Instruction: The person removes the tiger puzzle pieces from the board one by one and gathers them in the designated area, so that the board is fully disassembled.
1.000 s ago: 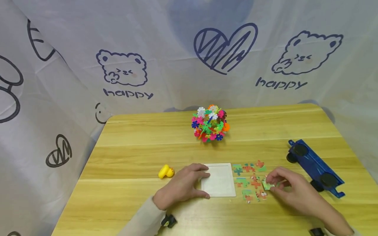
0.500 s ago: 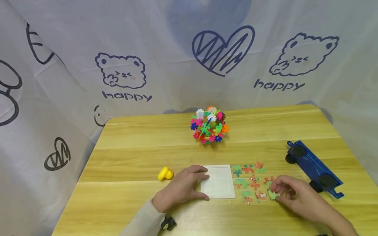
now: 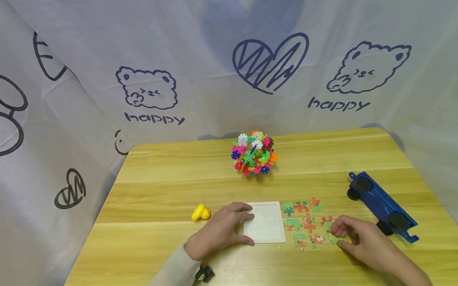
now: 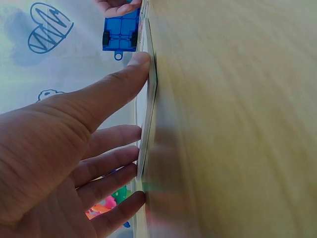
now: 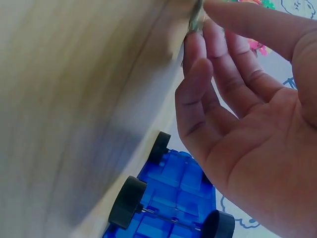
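Observation:
My left hand [image 3: 223, 226] rests on the left side of a white square puzzle tray [image 3: 267, 224]. In the left wrist view its thumb touches the edge of the tray [image 4: 149, 106], with the fingers extended along the tray. To the right of the tray lie several loose jigsaw pieces [image 3: 309, 225] in rough rows, orange and green. At their right end my right hand [image 3: 365, 240] pinches a green jigsaw piece [image 3: 332, 238] at the table surface. The right wrist view shows only a sliver of that piece [image 5: 195, 24] between thumb and fingers.
A blue toy vehicle [image 3: 383, 204] lies tipped over, wheels showing, beyond my right hand. A yellow rubber duck [image 3: 201, 213] sits left of my left hand. Further back stands a ball of colourful snowflake discs [image 3: 253, 154]. A patterned cloth [image 3: 211, 71] hangs behind the table.
My right hand has moved right and slightly nearer with the green piece, uncovering an orange and green piece at the right of the middle row. The left hand stays on the tray.

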Motion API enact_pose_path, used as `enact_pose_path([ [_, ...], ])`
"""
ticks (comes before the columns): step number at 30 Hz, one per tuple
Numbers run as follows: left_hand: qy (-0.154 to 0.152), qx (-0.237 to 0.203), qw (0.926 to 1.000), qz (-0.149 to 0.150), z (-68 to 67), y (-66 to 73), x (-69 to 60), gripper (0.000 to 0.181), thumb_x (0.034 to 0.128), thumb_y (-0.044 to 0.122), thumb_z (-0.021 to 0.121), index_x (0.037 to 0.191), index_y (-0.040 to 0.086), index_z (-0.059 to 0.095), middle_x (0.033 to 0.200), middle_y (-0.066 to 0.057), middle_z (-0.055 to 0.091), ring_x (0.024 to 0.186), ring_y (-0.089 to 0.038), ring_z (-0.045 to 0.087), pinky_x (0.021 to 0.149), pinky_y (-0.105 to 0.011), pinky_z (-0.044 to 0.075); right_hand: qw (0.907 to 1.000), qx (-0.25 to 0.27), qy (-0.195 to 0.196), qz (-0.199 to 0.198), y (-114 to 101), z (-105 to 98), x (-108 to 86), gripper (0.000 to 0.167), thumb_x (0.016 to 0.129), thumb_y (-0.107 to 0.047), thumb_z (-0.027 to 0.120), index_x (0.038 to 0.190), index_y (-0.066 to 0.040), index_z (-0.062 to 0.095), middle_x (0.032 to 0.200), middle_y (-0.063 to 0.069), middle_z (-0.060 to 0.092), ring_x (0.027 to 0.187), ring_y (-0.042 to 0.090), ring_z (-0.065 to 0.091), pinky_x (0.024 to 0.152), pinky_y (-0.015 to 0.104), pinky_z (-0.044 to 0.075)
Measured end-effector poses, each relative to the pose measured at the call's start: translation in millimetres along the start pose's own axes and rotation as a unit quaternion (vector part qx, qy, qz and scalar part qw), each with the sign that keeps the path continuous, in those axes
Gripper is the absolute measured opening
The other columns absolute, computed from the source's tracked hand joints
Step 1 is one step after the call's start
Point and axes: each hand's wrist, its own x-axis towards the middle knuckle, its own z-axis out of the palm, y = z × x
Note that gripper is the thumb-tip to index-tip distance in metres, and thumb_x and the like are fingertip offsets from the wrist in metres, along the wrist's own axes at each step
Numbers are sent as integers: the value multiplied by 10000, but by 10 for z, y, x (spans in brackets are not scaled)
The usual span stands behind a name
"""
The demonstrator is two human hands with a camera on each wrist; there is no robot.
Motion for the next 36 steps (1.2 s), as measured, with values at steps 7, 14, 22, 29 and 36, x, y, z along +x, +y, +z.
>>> enact_pose_path([
  [7,1,53,10000,5,-6,-11,0,674,871,472,919,1403,99,740,1540,-62,648,1420,-247,618,1231,-411,520,9998,-204,36,2,-10,9,24,311,852,-40,906,1054,-191,723,955,-128,725,810,-68,554,647,211,494],
  [14,-34,140,9999,33,-12,-9,22,676,886,485,903,1415,100,733,1545,-71,644,1420,-252,621,1226,-416,525,9934,-51,974,-597,-51,17,50,324,826,-10,925,1003,-209,740,881,-165,712,766,-58,575,580,195,477],
  [22,-133,304,9994,62,-29,-5,42,700,903,507,885,1454,116,703,1552,-59,635,1430,-238,610,1230,-395,522,9744,-152,1971,-1067,-223,-38,208,372,776,28,950,941,-244,757,816,-195,671,739,-28,569,592,147,482],
  [29,556,124,9983,156,-181,-30,47,674,947,519,838,1480,141,672,1518,-35,646,1413,-221,612,1218,-404,534,9722,-262,1806,-1467,-401,-66,407,310,824,-1,926,1019,-214,813,855,-193,682,754,-49,566,580,198,502],
  [36,1444,596,9870,370,-457,-57,145,729,927,479,874,1512,112,639,1493,-102,659,1414,-294,620,1196,-476,549,9670,-550,1805,-1710,-607,-181,623,243,868,-85,917,1025,-242,819,940,-153,770,829,-9,642,660,217,550],
])
